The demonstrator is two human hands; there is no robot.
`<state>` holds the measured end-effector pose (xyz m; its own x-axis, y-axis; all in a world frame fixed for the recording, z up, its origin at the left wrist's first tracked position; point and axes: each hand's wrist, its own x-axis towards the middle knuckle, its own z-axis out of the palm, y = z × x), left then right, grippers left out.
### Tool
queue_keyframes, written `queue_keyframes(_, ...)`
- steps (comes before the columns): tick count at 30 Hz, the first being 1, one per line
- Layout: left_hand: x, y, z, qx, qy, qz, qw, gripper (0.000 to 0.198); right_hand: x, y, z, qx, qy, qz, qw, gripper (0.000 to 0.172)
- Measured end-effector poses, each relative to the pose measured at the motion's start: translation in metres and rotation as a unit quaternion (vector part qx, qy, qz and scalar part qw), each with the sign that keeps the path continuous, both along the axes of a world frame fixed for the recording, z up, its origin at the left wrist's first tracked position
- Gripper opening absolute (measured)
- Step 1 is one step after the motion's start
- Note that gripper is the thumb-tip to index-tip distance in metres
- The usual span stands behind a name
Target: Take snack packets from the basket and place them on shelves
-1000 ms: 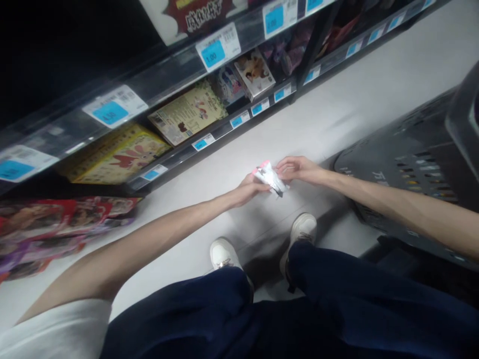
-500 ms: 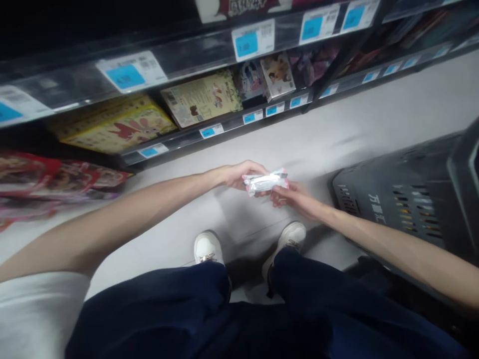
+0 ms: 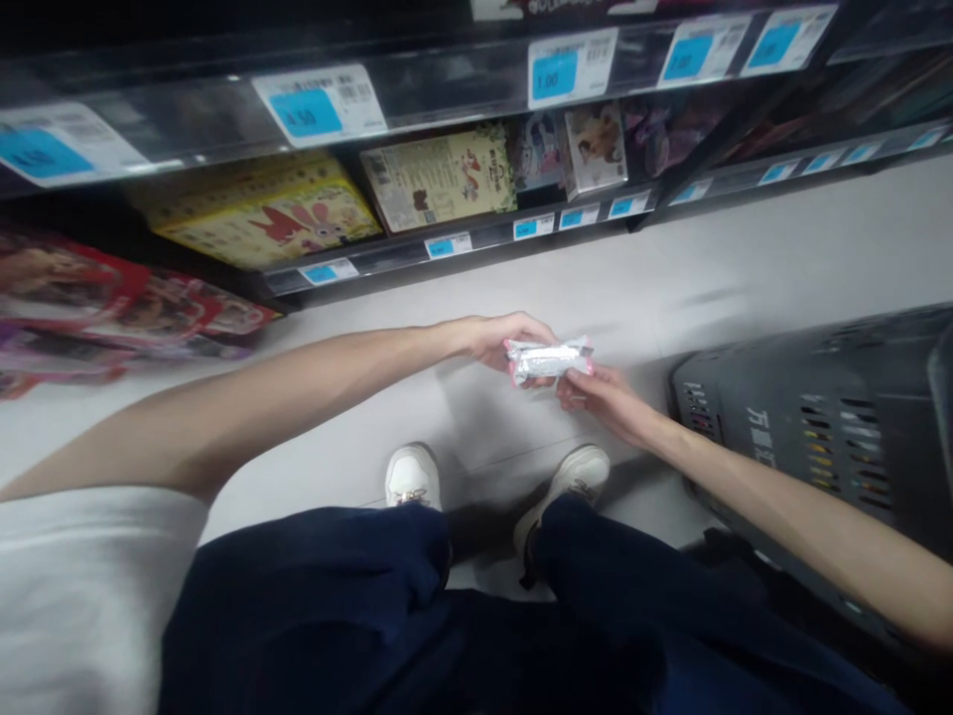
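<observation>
A small shiny silver packet with pink ends is held between both hands, above the floor in front of my shoes. My left hand grips its left end, with the fingers partly hidden behind it. At the right end, my right hand pinches the packet, thumb on top and fingers curled below. What the packet contains does not show.
Ahead stands a dark shelf with price tags, yellow boxes and a tan box. Red-edged packages hang at the left. A grey shopping basket with slots stands at the right, beside my right forearm.
The view has shifted, so the shelf sits slightly higher and further right. Both hands keep hold of the packet, which appears a little further right and is otherwise much the same.
</observation>
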<state>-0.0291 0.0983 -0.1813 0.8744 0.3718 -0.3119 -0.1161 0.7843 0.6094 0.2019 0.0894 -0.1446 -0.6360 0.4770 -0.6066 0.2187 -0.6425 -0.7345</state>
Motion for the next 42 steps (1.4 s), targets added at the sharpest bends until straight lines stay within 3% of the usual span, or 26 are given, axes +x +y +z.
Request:
queue_keyframes(10, 0.002, -0.001, -0.007, -0.015, -0.027, 0.012, 0.999, 0.040, 0.000, 0.002, 0.003, -0.018, -0.006, -0.009, 1.000, 0.033)
queue_keyframes(17, 0.002, -0.002, -0.003, -0.045, -0.002, 0.041, 0.998, 0.040, -0.002, 0.003, 0.004, -0.033, 0.002, -0.024, 0.999, 0.035)
queue_keyframes(24, 0.002, -0.002, 0.000, -0.057, 0.009, 0.040, 0.998, 0.039, -0.002, 0.006, -0.001, -0.041, -0.017, -0.043, 0.998, 0.046)
queue_keyframes(29, 0.001, 0.000, -0.002, -0.042, 0.005, 0.025, 0.999, 0.042, -0.002, 0.008, -0.002, -0.055, -0.013, -0.059, 0.997, 0.042)
queue_keyframes(35, 0.001, 0.000, -0.006, -0.011, -0.029, 0.016, 0.999, 0.048, -0.005, 0.007, 0.004, -0.060, 0.012, -0.063, 0.996, 0.042)
queue_keyframes(42, 0.001, -0.002, 0.000, -0.032, -0.007, 0.030, 0.999, 0.047, -0.010, 0.008, 0.011, -0.076, -0.002, -0.056, 0.996, 0.051)
